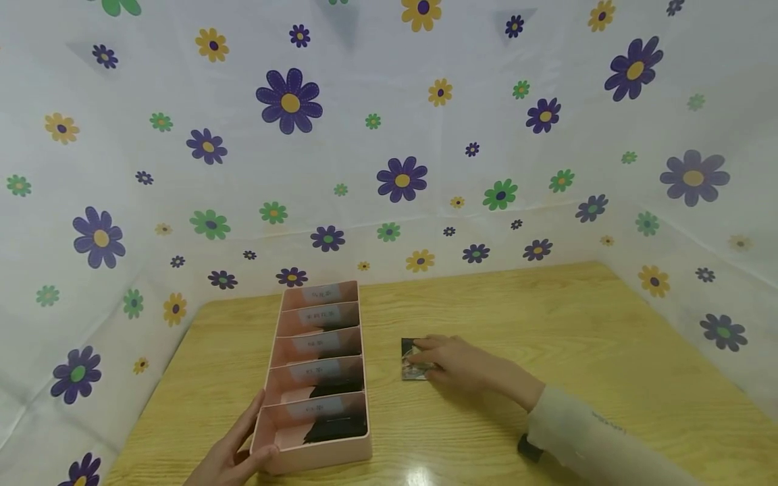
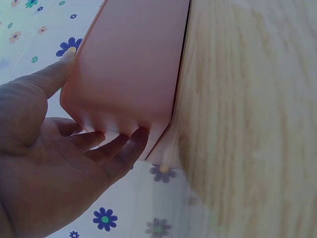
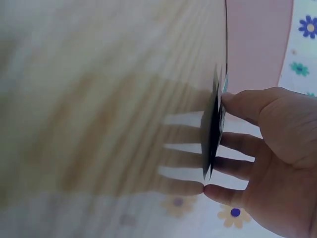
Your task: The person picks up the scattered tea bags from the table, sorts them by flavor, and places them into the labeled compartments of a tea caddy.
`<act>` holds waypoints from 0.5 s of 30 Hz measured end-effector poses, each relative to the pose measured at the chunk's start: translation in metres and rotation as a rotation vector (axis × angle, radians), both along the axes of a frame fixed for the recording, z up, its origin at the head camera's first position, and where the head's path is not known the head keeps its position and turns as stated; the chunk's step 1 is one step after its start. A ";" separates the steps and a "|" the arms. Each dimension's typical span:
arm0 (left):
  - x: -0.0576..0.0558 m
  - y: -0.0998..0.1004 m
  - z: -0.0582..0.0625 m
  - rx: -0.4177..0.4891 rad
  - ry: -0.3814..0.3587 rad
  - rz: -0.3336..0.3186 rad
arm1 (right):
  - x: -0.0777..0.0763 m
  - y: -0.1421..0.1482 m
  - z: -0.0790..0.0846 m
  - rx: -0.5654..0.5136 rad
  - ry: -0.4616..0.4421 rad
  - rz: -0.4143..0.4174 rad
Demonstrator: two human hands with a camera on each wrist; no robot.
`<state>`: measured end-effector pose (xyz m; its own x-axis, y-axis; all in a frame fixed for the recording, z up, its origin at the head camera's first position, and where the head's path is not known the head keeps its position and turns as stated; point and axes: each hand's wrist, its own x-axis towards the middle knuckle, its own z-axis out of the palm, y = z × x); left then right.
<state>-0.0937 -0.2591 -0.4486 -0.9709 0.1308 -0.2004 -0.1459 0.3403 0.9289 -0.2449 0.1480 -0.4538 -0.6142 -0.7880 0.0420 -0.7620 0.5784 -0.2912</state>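
A long pink box with dividers stands on the table, its compartments in a row running away from me. Each has a pale label, and dark flat packets lie in several of them. My left hand holds the box's near left corner, thumb at the front and fingers along the side; the left wrist view shows the fingers against the pink wall. Right of the box, my right hand has its fingers spread over a thin dark patterned packet on the table. In the right wrist view this packet appears edge-on beneath the fingertips.
The wooden table reaches back to a white flowered cloth that surrounds it on the back and sides. A small black object shows at the right sleeve, partly hidden.
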 end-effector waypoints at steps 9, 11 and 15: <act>0.001 0.000 0.001 -0.007 0.013 -0.001 | -0.018 0.017 0.003 0.027 -0.031 -0.157; 0.001 0.000 0.001 -0.010 0.018 -0.006 | -0.022 0.020 0.002 0.025 -0.022 -0.186; 0.001 -0.002 -0.001 -0.010 0.035 -0.025 | -0.028 0.025 0.001 0.021 0.004 -0.247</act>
<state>-0.0927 -0.2606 -0.4498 -0.9739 0.1529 -0.1680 -0.1049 0.3531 0.9297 -0.2729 0.1730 -0.4524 -0.7881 -0.6148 0.0303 -0.5980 0.7531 -0.2744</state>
